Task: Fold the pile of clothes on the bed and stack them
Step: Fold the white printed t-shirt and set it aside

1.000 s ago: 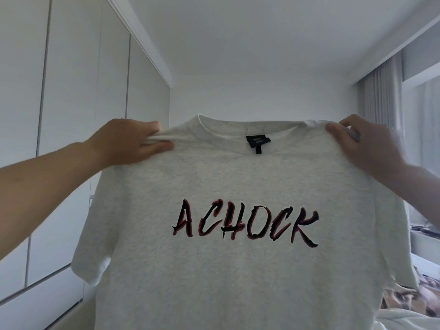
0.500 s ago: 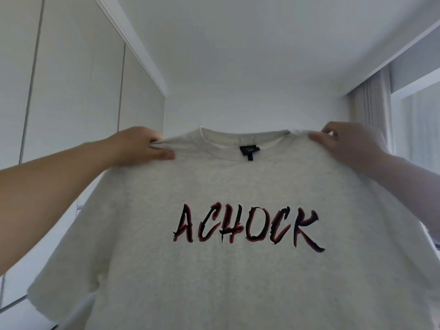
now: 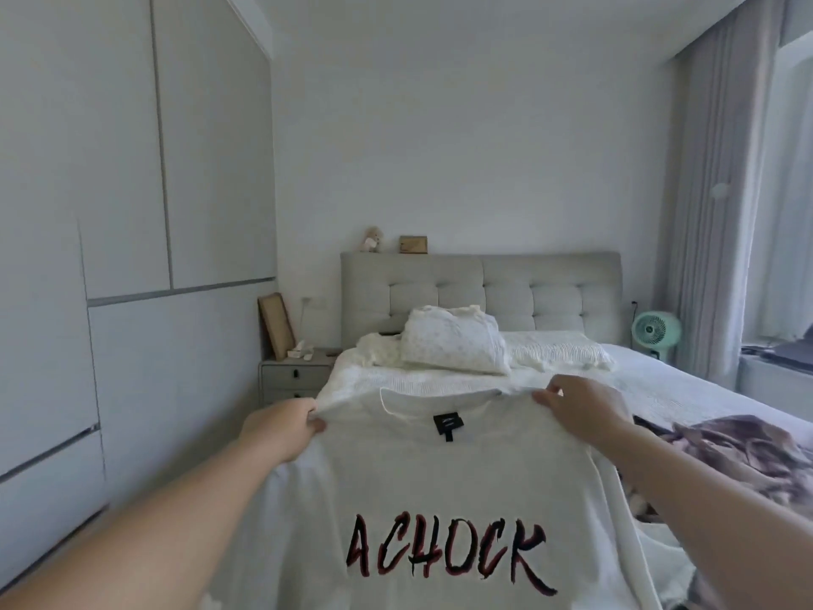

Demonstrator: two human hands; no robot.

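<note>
Lowered from up near the ceiling, the white ACHOCK T-shirt [image 3: 440, 499] now hangs front-out over the near end of the bed [image 3: 638, 389]. Left hand [image 3: 281, 429] pinches one shoulder seam, right hand [image 3: 580, 411] pinches the other, each grip closed on fabric. Beyond the collar, bare quilt runs to the pillows [image 3: 453, 341]. Crumpled brown clothes [image 3: 739, 460] lie near the bed's right edge.

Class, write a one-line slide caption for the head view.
Both hands, left and right, hold a white T-shirt by its shoulders over the bed.
</note>
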